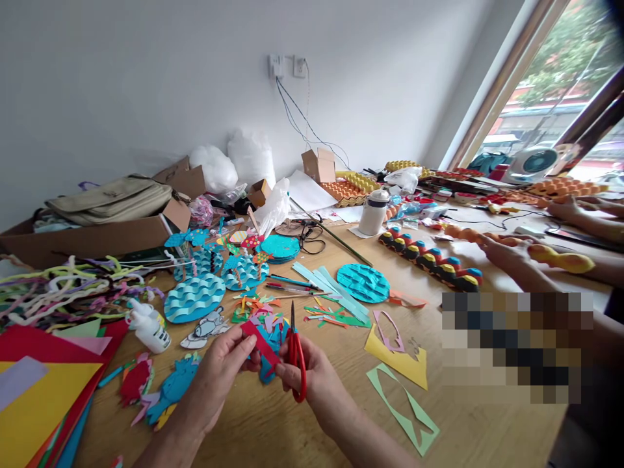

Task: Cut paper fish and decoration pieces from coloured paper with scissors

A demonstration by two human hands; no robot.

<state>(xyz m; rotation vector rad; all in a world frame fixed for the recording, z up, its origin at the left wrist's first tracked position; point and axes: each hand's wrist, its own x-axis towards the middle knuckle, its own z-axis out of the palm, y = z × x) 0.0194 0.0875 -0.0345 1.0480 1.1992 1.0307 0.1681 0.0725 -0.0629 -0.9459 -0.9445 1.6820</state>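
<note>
My left hand pinches one end of a red paper strip above the front of the table. My right hand grips red-handled scissors, their dark blades pointing up and away. The thumb and fingers of that hand also meet the strip's other end. Behind the strip is a blue paper piece, partly hidden by it and by my hands. Just beyond lie several colored paper scraps. Left of my hands are blue paper fish and a red paper piece.
White glue bottles, colored paper sheets and pipe cleaners occupy the left. Blue wavy discs stand farther back. Right are a green paper cutout, a painted egg-carton strip and other people's hands.
</note>
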